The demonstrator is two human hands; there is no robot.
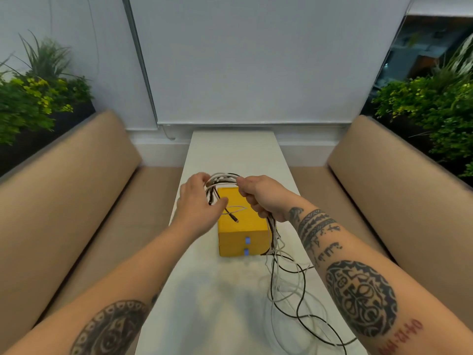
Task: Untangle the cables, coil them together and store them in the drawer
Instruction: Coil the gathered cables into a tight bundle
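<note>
A: Obs. The right hand [261,198] is fisted round the cables [222,176], black and white strands bunched together. The left hand [198,206] has its fingers curled over the left side of the loop, thumb out below it. The loop is held in the air above the yellow drawer box [243,226], which stands mid-desk [230,155].

B: And the rest of the run?

A: Loose tails [289,285] drop from under the right fist, pass just beside the box's right front corner and sprawl on the desk toward its near right edge. One plug [236,221] dangles over the box top.

B: Risks, as you judge them?

A: (1) The tails cross each other several times. Knot or plain overlap, the view is too soft to tell. If it is a knot, winding on would pull it tight into the coil.
(2) Slack lies near the desk's right edge. A strand slipping off could drag on the loop by its own weight.
(3) Hauling the tails up could catch them on the box corner and shift the box.
(4) The dangling plug could thread through the loop on the next turn.

B: Drawers?

A: Both blue pulls [247,240] sit flush, so both drawers look closed. Both hands are occupied, and opening a drawer means freeing one. A coil held one-handed may well spring apart.
</note>
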